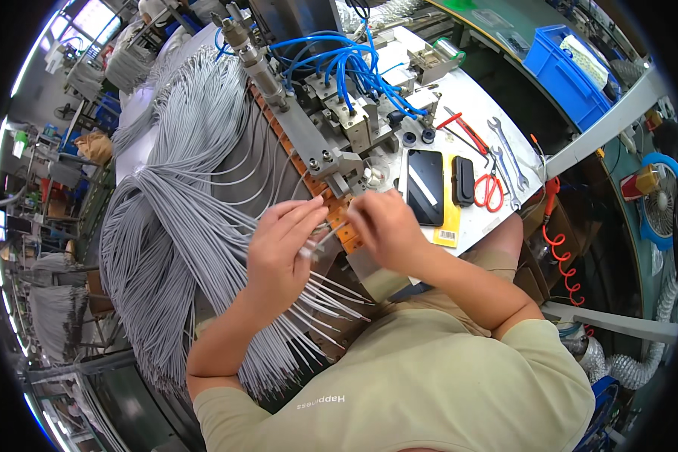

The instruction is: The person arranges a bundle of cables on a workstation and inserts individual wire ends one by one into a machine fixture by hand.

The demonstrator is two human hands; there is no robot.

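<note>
My left hand (pixel 279 252) sits just at nine o'clock of my right hand (pixel 384 226), both over the orange slotted strip (pixel 339 222) of the machine, so each wire can be fed straight into a slot. The left fingers are curled nearly closed, pinching a few thin grey wires (pixel 320 241) by their ends, with the rest fanning out below the palm toward five o'clock. The right fingers are bunched together at the strip; whether they grip a wire I cannot tell.

The big bundle of grey wires (pixel 181 226) drapes over the rounded drum at nine o'clock, smooth, limp and plastic-coated, lying combed so single strands pull free easily. Glossy blue air hoses (pixel 346 60) loop at twelve o'clock above blocky bare-metal clamps (pixel 346 113). On the white counter (pixel 467 98) at two o'clock, within reach, lie a black phone (pixel 425 186), red-handled scissors (pixel 490 192) and steel wrenches (pixel 508 154).
</note>
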